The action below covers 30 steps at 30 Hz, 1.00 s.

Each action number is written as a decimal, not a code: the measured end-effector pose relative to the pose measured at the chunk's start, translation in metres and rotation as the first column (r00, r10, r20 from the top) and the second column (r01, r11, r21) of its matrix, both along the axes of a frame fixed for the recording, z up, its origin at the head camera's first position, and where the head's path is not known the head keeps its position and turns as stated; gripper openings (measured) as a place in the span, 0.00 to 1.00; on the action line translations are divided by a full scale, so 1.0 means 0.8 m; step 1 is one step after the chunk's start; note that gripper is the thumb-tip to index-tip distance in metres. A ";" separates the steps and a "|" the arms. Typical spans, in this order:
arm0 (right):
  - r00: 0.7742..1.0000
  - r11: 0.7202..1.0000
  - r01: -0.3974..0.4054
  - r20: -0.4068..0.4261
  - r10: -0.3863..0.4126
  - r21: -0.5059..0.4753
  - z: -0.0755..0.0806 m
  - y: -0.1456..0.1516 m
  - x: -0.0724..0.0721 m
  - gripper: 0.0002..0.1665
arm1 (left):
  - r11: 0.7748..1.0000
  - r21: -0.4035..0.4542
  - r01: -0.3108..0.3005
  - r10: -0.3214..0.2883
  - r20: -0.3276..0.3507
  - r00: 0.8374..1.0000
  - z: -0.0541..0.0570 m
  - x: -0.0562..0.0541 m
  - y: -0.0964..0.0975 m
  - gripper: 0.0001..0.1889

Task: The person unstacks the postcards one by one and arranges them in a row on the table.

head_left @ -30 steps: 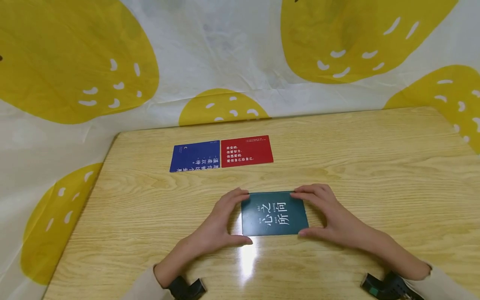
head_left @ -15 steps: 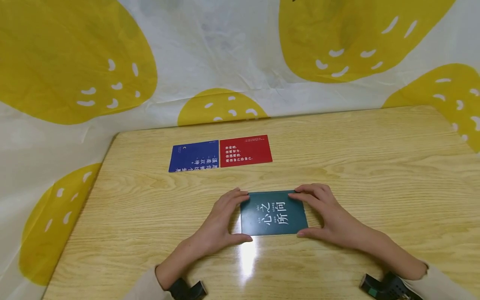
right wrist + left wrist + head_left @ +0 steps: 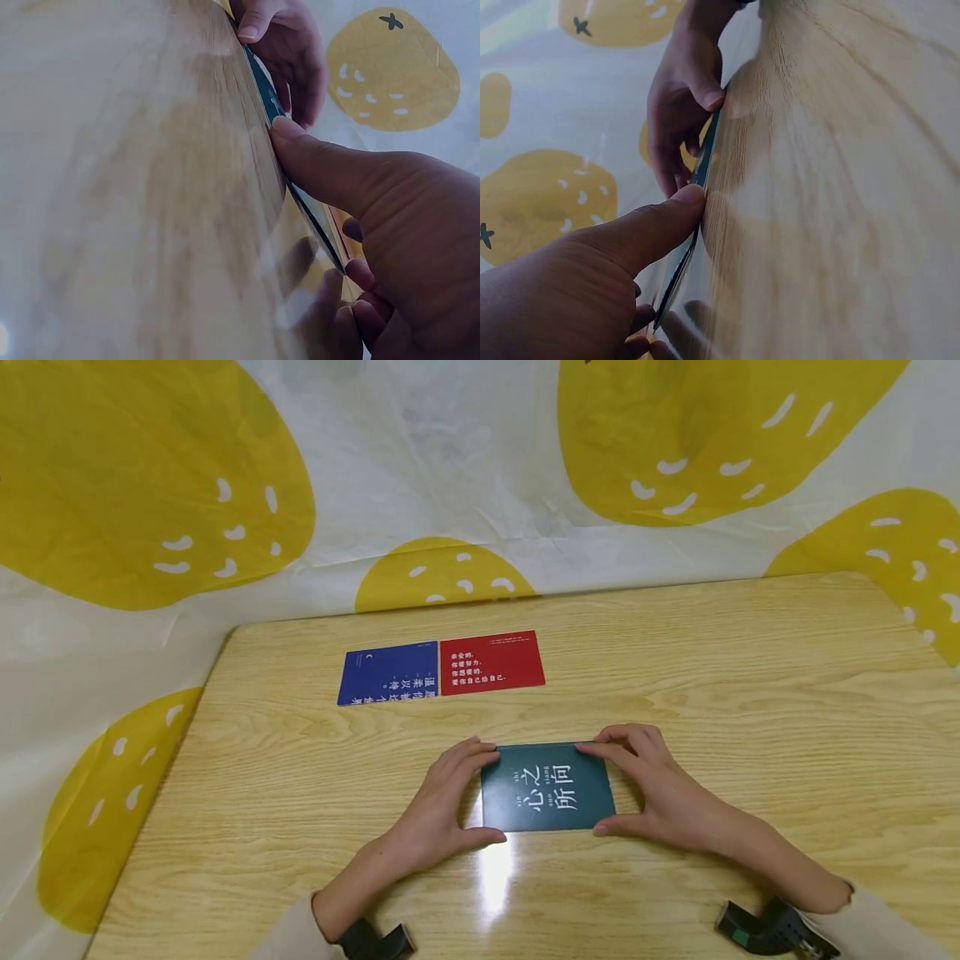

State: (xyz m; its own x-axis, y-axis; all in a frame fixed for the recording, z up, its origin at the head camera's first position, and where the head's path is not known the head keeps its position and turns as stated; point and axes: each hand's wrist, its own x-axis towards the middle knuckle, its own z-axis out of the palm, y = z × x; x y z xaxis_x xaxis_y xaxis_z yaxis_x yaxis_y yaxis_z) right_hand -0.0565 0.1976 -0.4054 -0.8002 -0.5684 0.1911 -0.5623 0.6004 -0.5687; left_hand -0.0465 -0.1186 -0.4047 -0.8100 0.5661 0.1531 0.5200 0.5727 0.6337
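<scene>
A thin dark green notebook (image 3: 547, 787) with white Chinese characters lies flat at the front middle of the wooden table. My left hand (image 3: 442, 806) holds its left end, fingers at the far corner and thumb at the near edge. At the other end, my right hand (image 3: 667, 793) grips the notebook likewise, with fingertips on the far edge and the thumb against the near corner. Both wrist views show the notebook edge-on, the left thumb (image 3: 656, 229) and the right thumb (image 3: 322, 165) against its near side. Fingers are partly hidden there.
Behind the green notebook, a blue notebook (image 3: 388, 673) and a red notebook (image 3: 492, 662) lie side by side, their edges nearly touching. A white cloth with yellow fruit shapes (image 3: 450, 477) hangs beyond the far edge of the table (image 3: 750, 693).
The green notebook stays almost in place. My right hand's fingers have bent slightly more at the far corner; the left hand has hardly moved.
</scene>
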 end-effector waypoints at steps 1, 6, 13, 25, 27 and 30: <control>1.000 1.000 0.001 0.004 -0.001 0.000 0.000 0.000 0.000 0.51 | 1.000 -0.001 -0.001 0.001 0.000 1.000 0.000 0.000 0.000 0.48; 1.000 1.000 -0.004 0.010 0.004 -0.022 -0.002 0.000 -0.002 0.52 | 1.000 -0.001 -0.004 0.004 0.000 1.000 -0.001 0.000 0.000 0.49; 1.000 0.998 -0.015 0.012 0.016 -0.063 -0.002 -0.001 -0.002 0.52 | 1.000 0.007 -0.004 0.005 -0.010 1.000 -0.002 0.000 -0.001 0.50; 1.000 0.998 -0.004 0.013 0.005 -0.065 0.000 -0.003 0.000 0.54 | 1.000 0.017 -0.001 0.002 -0.021 1.000 -0.001 0.000 0.000 0.51; 1.000 0.998 -0.004 0.018 0.005 -0.064 0.000 -0.003 0.000 0.55 | 1.000 0.028 0.007 -0.007 -0.010 1.000 0.000 0.000 0.000 0.51; 1.000 0.998 -0.006 0.023 0.007 -0.062 0.000 -0.003 -0.001 0.55 | 0.998 0.054 0.025 -0.026 0.008 1.000 0.002 0.000 -0.001 0.52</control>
State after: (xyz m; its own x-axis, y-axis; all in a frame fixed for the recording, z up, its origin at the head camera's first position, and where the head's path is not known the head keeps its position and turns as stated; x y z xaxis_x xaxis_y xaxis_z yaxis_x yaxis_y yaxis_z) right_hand -0.0570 0.1952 -0.4052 -0.8012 -0.5613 0.2074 -0.5523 0.5600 -0.6176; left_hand -0.0468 -0.1193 -0.4033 -0.7969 0.5777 0.1767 0.5283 0.5246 0.6676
